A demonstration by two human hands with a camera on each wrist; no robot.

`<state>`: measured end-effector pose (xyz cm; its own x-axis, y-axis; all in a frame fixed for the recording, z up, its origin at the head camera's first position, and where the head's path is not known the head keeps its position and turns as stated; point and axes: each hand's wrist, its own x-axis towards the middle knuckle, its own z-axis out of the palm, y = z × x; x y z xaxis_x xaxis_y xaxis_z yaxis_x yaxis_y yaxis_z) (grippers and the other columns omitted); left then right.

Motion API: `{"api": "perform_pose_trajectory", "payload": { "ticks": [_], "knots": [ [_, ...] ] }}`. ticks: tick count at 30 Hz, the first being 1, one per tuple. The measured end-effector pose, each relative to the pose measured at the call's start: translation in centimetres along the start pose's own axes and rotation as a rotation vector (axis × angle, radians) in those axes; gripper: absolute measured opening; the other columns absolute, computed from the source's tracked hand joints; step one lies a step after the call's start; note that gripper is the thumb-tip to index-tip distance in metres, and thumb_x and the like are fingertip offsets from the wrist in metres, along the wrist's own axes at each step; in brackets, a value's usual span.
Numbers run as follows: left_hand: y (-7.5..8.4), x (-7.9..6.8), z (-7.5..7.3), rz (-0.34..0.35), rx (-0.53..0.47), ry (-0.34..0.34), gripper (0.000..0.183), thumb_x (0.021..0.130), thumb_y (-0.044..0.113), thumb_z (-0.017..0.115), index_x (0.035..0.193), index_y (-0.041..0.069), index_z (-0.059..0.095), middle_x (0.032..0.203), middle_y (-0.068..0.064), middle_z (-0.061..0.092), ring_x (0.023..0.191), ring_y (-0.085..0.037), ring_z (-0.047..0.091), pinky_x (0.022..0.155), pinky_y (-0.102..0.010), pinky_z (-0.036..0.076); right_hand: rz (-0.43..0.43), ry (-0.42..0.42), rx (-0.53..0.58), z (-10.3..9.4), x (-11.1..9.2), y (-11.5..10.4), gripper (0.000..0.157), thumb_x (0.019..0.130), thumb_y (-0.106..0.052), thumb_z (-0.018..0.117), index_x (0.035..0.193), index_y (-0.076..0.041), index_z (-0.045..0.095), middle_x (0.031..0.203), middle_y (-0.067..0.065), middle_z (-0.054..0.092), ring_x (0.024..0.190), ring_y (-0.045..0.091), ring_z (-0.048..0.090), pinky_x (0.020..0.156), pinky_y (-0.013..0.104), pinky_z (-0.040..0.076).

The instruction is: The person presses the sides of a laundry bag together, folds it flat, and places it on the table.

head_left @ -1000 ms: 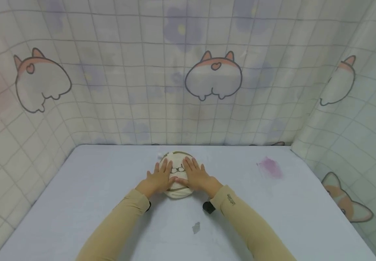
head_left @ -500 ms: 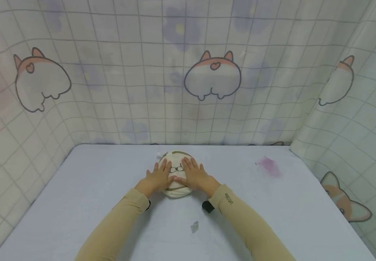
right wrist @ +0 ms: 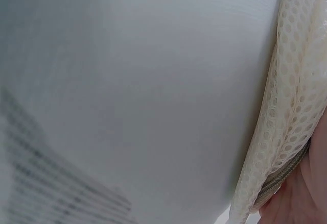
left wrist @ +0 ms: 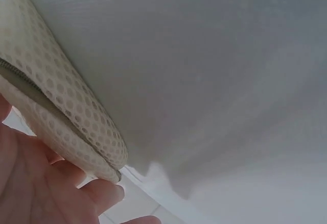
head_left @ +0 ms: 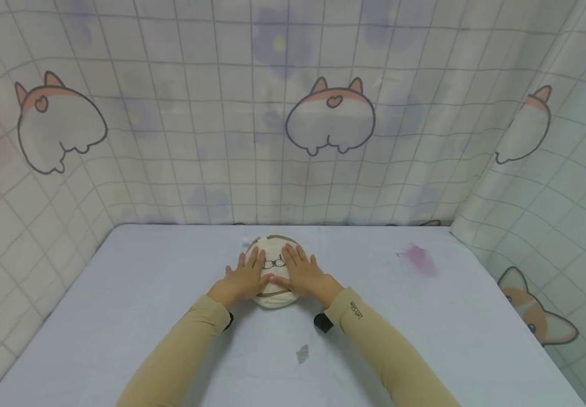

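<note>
A round cream mesh laundry bag (head_left: 275,252) with a glasses print lies near the table's back edge. My left hand (head_left: 244,278) rests on its left half, fingers straight and spread. On the right half rests my right hand (head_left: 305,276), also flat with straight fingers. The two thumbs come together at the middle, below the print. In the left wrist view, the bag's honeycomb mesh side (left wrist: 84,94) and a zipper (left wrist: 51,101) show beside the hand. The right wrist view has the mesh edge (right wrist: 283,96) bulging over the table, with a brownish zipper band (right wrist: 281,175) near the palm.
The white table (head_left: 135,299) bears a pink stain (head_left: 419,259) on the right and a grey patch (head_left: 302,354) in front. A grid-patterned curtain (head_left: 201,124) with cartoon corgis stands behind and on both sides. A small whitish item (head_left: 248,242) lies at the bag's back left.
</note>
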<state>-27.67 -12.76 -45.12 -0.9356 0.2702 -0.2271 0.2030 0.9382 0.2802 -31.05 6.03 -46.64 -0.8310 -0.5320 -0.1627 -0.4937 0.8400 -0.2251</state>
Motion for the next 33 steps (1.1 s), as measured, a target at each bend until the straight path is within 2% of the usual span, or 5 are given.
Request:
{"api": "perform_pose_trajectory", "payload": {
  "ticks": [7,19,23,27,33],
  "knots": [
    [0.0,-0.2,0.1,0.003,0.007,0.010,0.071,0.112,0.040,0.035,0.163,0.001,0.006,0.170,-0.020,-0.001,0.152,-0.050,0.002,0.112,-0.078,0.015,0.002,-0.007,0.012,-0.2,-0.3,-0.2,0.090,0.105,-0.062,0.038,0.164,-0.002,0.006,0.171,0.014,-0.001,0.156,0.036,-0.002,0.121,0.063,0.012],
    [0.3,-0.1,0.0,-0.018,0.028,-0.040,0.074,0.111,0.045,0.033,0.164,0.004,0.002,0.170,-0.017,-0.006,0.153,-0.048,0.000,0.114,-0.076,0.012,0.012,-0.023,0.018,-0.2,-0.6,-0.2,0.090,0.106,-0.061,0.037,0.164,-0.003,0.003,0.171,0.012,-0.003,0.156,0.034,-0.005,0.122,0.062,0.010],
    [0.1,-0.2,0.1,0.006,-0.004,-0.004,0.074,0.111,0.045,0.034,0.164,0.004,0.003,0.170,-0.018,-0.004,0.152,-0.050,0.002,0.113,-0.077,0.014,0.007,-0.005,0.017,-0.4,-0.6,-0.1,0.090,0.106,-0.061,0.039,0.164,-0.002,0.005,0.171,0.013,-0.001,0.156,0.035,-0.003,0.121,0.064,0.012],
    [-0.1,-0.3,-0.2,0.033,-0.044,0.035,0.074,0.111,0.044,0.037,0.164,0.004,0.005,0.170,-0.018,-0.001,0.151,-0.051,0.004,0.112,-0.077,0.015,-0.027,0.001,0.008,-1.3,-0.7,-0.1,0.089,0.106,-0.059,0.040,0.163,0.001,0.006,0.171,0.016,-0.001,0.155,0.038,-0.002,0.120,0.064,0.014],
    [-0.6,0.0,-1.7,0.049,-0.070,0.001,0.076,0.110,0.045,0.040,0.165,0.005,0.006,0.170,-0.019,0.000,0.152,-0.049,0.003,0.113,-0.077,0.013,-0.102,-0.037,0.006,-3.5,-1.1,0.7,0.089,0.107,-0.058,0.040,0.163,0.001,0.005,0.170,0.017,-0.003,0.155,0.037,-0.004,0.123,0.058,0.011]
  ]
}}
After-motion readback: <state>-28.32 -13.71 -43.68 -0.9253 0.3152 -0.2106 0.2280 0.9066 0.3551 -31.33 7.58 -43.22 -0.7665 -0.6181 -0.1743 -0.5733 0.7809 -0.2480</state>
